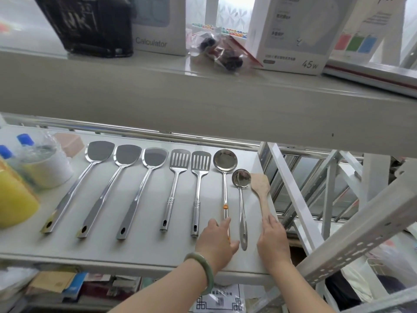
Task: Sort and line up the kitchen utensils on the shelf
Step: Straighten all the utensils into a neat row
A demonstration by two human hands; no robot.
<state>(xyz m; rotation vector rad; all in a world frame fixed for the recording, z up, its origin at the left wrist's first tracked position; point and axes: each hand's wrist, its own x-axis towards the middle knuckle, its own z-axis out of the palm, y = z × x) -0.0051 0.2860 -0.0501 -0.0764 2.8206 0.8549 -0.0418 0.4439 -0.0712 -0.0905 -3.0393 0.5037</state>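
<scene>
On the white shelf [146, 251] the utensils lie side by side, handles toward me. From the left: three solid steel turners [99, 152], [127, 155], [155, 157], two slotted turners [179, 159], [200, 160], a large ladle [225, 160], a small ladle [241, 178] and a wooden spatula [260, 184]. My left hand [216, 241], with a green bangle on its wrist, lies flat over the large ladle's handle end. My right hand [274, 240] covers the wooden spatula's handle end. The small ladle's handle lies between both hands.
At the shelf's left stand a yellow bottle [13, 199], blue-capped bottles [24, 141] and a white roll [49, 170]. An upper shelf [203, 98] with boxes overhangs. White metal frame bars [293, 195] run to the right. Books and packages lie below.
</scene>
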